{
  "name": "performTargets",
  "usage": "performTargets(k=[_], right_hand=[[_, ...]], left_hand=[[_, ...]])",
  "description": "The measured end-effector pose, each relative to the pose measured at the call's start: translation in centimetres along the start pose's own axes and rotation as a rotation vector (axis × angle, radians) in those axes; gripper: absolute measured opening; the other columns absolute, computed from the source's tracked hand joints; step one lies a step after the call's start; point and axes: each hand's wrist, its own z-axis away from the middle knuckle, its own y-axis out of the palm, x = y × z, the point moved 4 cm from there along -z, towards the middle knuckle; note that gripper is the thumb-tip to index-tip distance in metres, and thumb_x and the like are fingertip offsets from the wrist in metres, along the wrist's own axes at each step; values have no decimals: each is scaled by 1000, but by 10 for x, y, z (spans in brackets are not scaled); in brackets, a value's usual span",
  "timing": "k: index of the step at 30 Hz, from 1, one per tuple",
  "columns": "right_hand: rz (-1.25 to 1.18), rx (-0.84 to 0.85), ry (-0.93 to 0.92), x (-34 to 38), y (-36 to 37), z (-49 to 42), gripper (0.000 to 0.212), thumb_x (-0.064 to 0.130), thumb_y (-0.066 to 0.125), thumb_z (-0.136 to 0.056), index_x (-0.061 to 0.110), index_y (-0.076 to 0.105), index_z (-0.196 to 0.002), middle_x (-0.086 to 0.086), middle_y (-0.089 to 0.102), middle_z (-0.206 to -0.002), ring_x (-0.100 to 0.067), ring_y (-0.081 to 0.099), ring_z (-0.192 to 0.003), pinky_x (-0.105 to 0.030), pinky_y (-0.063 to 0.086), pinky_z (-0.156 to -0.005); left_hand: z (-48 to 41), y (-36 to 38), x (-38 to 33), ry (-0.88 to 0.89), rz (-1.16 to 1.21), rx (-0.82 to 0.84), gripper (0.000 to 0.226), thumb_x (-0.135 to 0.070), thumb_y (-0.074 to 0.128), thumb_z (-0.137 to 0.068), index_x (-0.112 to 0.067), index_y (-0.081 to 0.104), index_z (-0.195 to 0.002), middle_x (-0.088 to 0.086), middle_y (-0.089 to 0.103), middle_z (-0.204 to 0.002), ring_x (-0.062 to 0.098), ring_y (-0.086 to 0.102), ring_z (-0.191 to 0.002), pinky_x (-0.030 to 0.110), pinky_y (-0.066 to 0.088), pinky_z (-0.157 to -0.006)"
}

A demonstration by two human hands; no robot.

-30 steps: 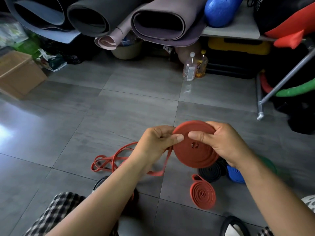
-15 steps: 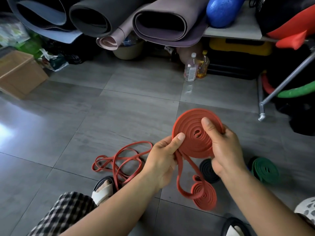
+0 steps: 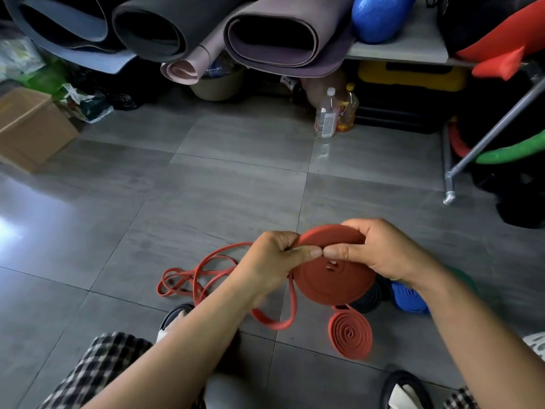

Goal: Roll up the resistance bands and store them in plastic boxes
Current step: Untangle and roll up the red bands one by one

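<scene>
Both hands hold a large red coil of resistance band (image 3: 333, 278) above the grey tile floor. My left hand (image 3: 272, 261) grips its left edge, thumb on the flat face. My right hand (image 3: 380, 249) grips the top right edge, thumb meeting the left thumb. A loose red tail (image 3: 283, 317) hangs from the coil down to the floor. Another loose red band (image 3: 188, 278) lies tangled on the floor to the left. A smaller rolled red band (image 3: 351, 335) lies below the coil. A black roll (image 3: 368, 299) and a blue roll (image 3: 410, 298) sit partly hidden under my right wrist.
Rolled exercise mats (image 3: 265, 33) and a blue ball (image 3: 380, 16) hang over a shelf edge at the back. Two bottles (image 3: 327, 113) stand on the floor. A cardboard box (image 3: 32, 128) is at left, a metal rack leg (image 3: 449, 196) at right. My sandalled feet (image 3: 174, 320) are near.
The coil has tipped from upright and facing me to lower and flatter. My hands have come together on it, thumbs touching. The hanging tail has grown shorter.
</scene>
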Motion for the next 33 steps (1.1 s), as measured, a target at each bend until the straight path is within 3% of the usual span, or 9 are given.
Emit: performTargets(k=[4,7,14,19,22,24,27,30,33], right_hand=[[-280,-181,-28,-3,-2,-2,31,34,72,-55,14,68,-79,-1,72,-72,-13,66,-66,-32,53,-70],[-504,-377,-8,-7,-9,-3,14,24,69,-66,16,66,-77,4,72,-67,-9,68,-63,-24,56,-64],[-669,-682,98,-16,5,0,7,19,67,-82,15,63,-77,-3,70,-76,-19,66,-73,-39,54,-79],[-837,-777,166,-31,34,6,12,28,64,-83,16,63,-82,-8,68,-87,-24,65,-83,-42,52,-86],[-759,-629,248,-38,36,3,19,36,67,-78,18,64,-84,-5,70,-95,-21,65,-93,-41,49,-93],[-675,-470,223,-36,26,0,31,39,68,-71,17,65,-92,-6,69,-102,-16,64,-95,-36,48,-94],[-131,-339,78,-26,-2,4,47,34,71,-73,22,56,-116,1,59,-111,-10,56,-97,-24,42,-87],[24,41,61,-25,2,12,29,22,70,-79,19,62,-107,-1,66,-103,-8,61,-89,-22,47,-83],[5,83,59,-34,12,17,20,17,69,-80,8,63,-97,-5,66,-86,-11,58,-80,-29,47,-76]], left_hand=[[-2,0,-1,-28,238,-17,23,-16,64,-79,2,67,-92,17,70,-86,24,65,-77,37,54,-80],[-2,6,1,-70,396,-1,17,-14,52,-89,-4,66,-88,8,72,-79,18,68,-70,32,56,-74],[7,37,13,-136,653,-92,26,-18,40,-98,-1,54,-113,16,64,-96,25,63,-83,44,49,-90],[7,40,15,-128,636,-236,11,-19,43,-97,-15,53,-99,8,55,-83,17,47,-66,25,39,-53],[2,28,10,-99,472,-254,9,-17,45,-97,-19,54,-93,2,64,-88,16,57,-77,26,43,-66],[-1,17,4,-62,349,-194,10,-14,45,-97,-18,53,-94,1,63,-84,7,60,-64,18,46,-61],[-2,10,2,-91,110,14,5,-12,48,-95,-9,52,-97,2,56,-73,-2,51,-43,8,40,-48],[4,18,20,-143,-109,227,33,-26,58,-82,-1,52,-104,8,54,-89,11,51,-80,24,39,-78],[6,23,28,-193,-31,213,12,-13,56,-90,-7,57,-100,3,59,-84,10,54,-74,20,43,-67]])
